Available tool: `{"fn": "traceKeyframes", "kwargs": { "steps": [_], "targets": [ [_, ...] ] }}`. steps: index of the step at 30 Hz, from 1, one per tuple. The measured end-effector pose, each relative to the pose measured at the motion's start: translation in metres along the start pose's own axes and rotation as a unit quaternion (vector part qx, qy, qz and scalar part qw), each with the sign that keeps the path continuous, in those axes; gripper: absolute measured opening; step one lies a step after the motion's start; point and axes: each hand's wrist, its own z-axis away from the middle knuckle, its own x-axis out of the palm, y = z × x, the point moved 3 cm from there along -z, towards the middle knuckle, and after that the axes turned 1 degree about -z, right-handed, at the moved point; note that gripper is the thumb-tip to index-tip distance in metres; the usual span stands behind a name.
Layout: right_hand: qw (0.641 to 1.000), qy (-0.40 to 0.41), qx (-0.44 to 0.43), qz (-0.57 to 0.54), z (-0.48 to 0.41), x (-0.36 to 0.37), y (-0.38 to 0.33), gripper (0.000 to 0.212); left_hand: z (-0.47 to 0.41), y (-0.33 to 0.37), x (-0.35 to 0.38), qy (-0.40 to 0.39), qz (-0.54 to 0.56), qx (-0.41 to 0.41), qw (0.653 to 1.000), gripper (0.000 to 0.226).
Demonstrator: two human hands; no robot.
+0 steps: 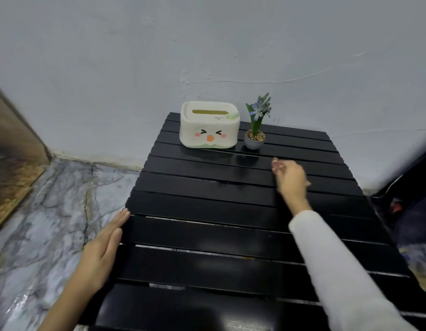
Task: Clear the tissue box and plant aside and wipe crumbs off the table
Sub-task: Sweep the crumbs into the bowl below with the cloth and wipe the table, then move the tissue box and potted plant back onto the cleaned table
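Observation:
A white tissue box (pixel 209 125) with a cartoon face stands at the far end of the black slatted table (pixel 207 211), against the wall. Right beside it is a small plant (pixel 256 130) with blue flowers in a grey pot. My right hand (pixel 290 179) hovers over the table a little in front of and to the right of the plant, fingers loosely curled, holding nothing. My left hand (pixel 104 249) lies flat and open against the table's left edge. No crumbs show on the dark slats.
A pale wall (pixel 207 56) runs directly behind the table. Grey marbled floor (pixel 52 223) lies to the left, with a wooden panel (pixel 14 158) at the far left. Something dark (pixel 407 187) sits at the table's right side.

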Motion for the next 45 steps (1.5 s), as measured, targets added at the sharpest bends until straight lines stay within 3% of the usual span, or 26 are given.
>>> {"fn": "traceKeyframes", "kwargs": {
  "steps": [4, 9, 16, 22, 27, 32, 35, 38, 42, 45],
  "targets": [
    [0.995, 0.081, 0.035, 0.041, 0.004, -0.077, 0.077, 0.023, 0.0, 0.001, 0.001, -0.003, -0.011, 0.003, 1.0, 0.037],
    [0.987, 0.118, 0.055, 0.094, 0.052, -0.14, 0.135, 0.025, 0.0, 0.002, 0.0, -0.004, -0.031, 0.005, 1.0, 0.037],
    [0.989, 0.1, 0.012, 0.107, 0.137, -0.164, 0.157, 0.02, 0.001, 0.007, -0.001, -0.008, -0.047, 0.003, 0.999, 0.038],
    [0.995, 0.063, 0.025, 0.07, 0.18, -0.168, 0.153, 0.025, 0.001, 0.01, -0.001, -0.015, -0.063, 0.001, 0.998, 0.038],
    [0.994, -0.02, 0.061, 0.087, 0.18, -0.176, 0.142, 0.037, 0.001, 0.006, 0.0, -0.031, -0.078, -0.001, 0.996, 0.039],
    [0.993, -0.005, 0.007, 0.12, 0.167, -0.175, 0.104, 0.044, -0.001, 0.006, 0.001, -0.039, -0.079, -0.007, 0.996, 0.04],
    [0.997, -0.048, -0.062, 0.025, 0.143, -0.157, 0.058, 0.045, -0.019, 0.023, -0.001, -0.017, -0.061, -0.014, 0.998, 0.042],
    [0.986, -0.092, -0.121, -0.07, 0.112, -0.124, 0.001, 0.045, -0.06, 0.061, -0.002, 0.025, -0.02, 0.03, 0.999, 0.041],
    [0.965, -0.166, -0.129, -0.158, 0.06, -0.065, -0.076, 0.045, -0.138, 0.101, 0.012, 0.047, 0.059, 0.03, 0.997, 0.041],
    [0.949, -0.214, -0.126, -0.193, 0.022, -0.021, -0.122, 0.047, -0.196, 0.109, 0.03, 0.041, 0.051, 0.02, 0.998, 0.044]
  ]
}}
